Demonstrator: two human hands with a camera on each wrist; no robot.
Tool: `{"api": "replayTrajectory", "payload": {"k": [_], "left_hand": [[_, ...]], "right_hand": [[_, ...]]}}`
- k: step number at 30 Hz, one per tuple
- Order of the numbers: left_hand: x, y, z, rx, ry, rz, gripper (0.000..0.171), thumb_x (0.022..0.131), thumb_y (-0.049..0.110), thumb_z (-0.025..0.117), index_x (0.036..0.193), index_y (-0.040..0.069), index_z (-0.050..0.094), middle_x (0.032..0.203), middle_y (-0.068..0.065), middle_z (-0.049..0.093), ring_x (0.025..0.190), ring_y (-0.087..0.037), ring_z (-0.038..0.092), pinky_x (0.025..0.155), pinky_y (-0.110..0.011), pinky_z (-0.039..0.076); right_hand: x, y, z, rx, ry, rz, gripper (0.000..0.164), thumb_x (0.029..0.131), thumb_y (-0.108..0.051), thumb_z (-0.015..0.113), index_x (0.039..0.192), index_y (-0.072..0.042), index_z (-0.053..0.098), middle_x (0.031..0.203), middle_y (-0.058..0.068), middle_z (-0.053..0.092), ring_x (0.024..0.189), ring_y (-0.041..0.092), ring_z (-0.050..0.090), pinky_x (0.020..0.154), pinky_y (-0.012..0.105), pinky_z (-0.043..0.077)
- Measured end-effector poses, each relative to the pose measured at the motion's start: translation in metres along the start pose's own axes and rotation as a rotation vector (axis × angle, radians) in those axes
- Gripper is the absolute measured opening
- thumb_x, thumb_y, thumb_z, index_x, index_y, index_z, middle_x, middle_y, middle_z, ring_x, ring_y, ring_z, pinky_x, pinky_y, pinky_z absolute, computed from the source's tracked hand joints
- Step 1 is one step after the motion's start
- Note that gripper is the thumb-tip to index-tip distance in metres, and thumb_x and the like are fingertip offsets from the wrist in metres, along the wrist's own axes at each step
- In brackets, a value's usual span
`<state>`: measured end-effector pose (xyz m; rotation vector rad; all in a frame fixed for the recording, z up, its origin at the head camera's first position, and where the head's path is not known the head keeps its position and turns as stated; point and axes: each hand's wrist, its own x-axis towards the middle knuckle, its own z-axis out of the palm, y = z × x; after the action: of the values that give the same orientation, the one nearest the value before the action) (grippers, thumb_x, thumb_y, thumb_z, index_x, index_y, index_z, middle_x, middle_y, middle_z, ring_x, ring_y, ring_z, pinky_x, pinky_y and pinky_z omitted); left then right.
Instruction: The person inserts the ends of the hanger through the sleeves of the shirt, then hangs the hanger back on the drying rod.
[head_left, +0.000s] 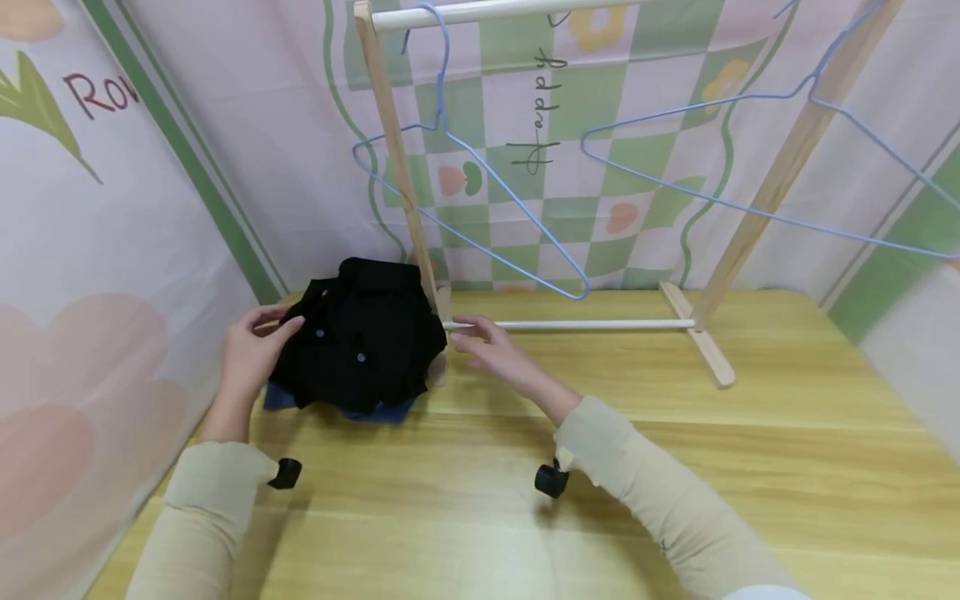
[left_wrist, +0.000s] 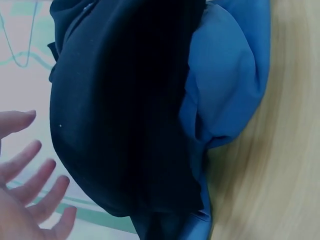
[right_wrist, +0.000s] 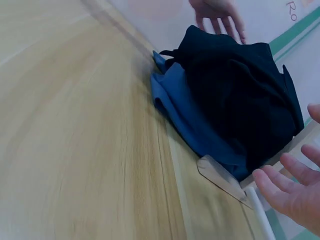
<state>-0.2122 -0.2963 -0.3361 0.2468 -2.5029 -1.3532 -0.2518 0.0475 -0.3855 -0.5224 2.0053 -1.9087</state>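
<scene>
A bunched black garment with buttons lies on top of a folded blue cloth at the table's left rear. My left hand is at the left side of this pile, its fingers apart and nothing between them; the left wrist view shows the fingers spread beside the black cloth. On the pile's other side, my right hand has relaxed fingers and an empty palm, close to the rack's lower bar. In the right wrist view its fingers point toward the black garment from a short distance.
A wooden clothes rack stands behind, with a white top rail and white lower bar. One blue hanger hangs at left, another hanger at right. The rack's left foot is partly behind the pile. A printed curtain closes off the back.
</scene>
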Motion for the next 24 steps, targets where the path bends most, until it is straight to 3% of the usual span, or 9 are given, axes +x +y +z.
{"api": "replayTrajectory", "payload": {"k": [4,8,15,20,24], "left_hand": [[0.0,-0.004,0.001,-0.016,-0.031,-0.057,0.059,0.101,0.038,0.065,0.143,-0.002,0.055,0.146,-0.022,0.051,0.133,-0.037,0.049,0.098,-0.037,0.045],[0.002,-0.007,0.001,-0.047,-0.082,-0.127,0.067,0.102,0.042,0.062,0.151,-0.001,0.046,0.153,-0.025,0.043,0.14,-0.041,0.04,0.112,-0.051,0.035],[0.004,-0.016,-0.002,-0.106,-0.232,-0.285,0.085,0.103,0.053,0.052,0.164,0.007,0.017,0.167,-0.023,0.016,0.149,-0.045,0.021,0.108,-0.066,0.034],[0.003,-0.018,-0.004,-0.177,-0.308,-0.372,0.092,0.101,0.059,0.052,0.166,0.017,0.003,0.169,-0.021,0.001,0.152,-0.043,0.014,0.111,-0.063,0.033],[0.002,-0.016,-0.005,-0.226,-0.329,-0.371,0.093,0.1,0.059,0.053,0.167,0.02,0.001,0.169,-0.021,-0.002,0.153,-0.042,0.012,0.114,-0.061,0.031]], "right_hand": [[0.006,0.004,0.003,0.144,0.037,0.042,0.057,0.109,-0.018,0.05,0.156,0.006,0.029,0.153,0.033,0.037,0.138,0.049,0.041,0.11,0.06,0.038],[0.011,0.007,0.008,0.208,0.065,0.056,0.057,0.109,-0.015,0.049,0.156,0.006,0.028,0.153,0.032,0.038,0.138,0.048,0.042,0.109,0.06,0.038],[0.017,0.008,0.02,0.237,0.047,0.081,0.061,0.106,-0.015,0.053,0.158,0.003,0.027,0.156,0.028,0.037,0.14,0.045,0.041,0.109,0.061,0.039],[0.02,0.006,0.026,0.247,0.045,0.113,0.065,0.106,-0.018,0.055,0.161,-0.001,0.025,0.16,0.026,0.031,0.143,0.045,0.036,0.107,0.059,0.042],[0.025,0.004,0.03,0.365,0.083,0.168,0.066,0.106,-0.018,0.057,0.161,-0.004,0.025,0.164,0.023,0.023,0.146,0.047,0.03,0.106,0.055,0.044]]}}
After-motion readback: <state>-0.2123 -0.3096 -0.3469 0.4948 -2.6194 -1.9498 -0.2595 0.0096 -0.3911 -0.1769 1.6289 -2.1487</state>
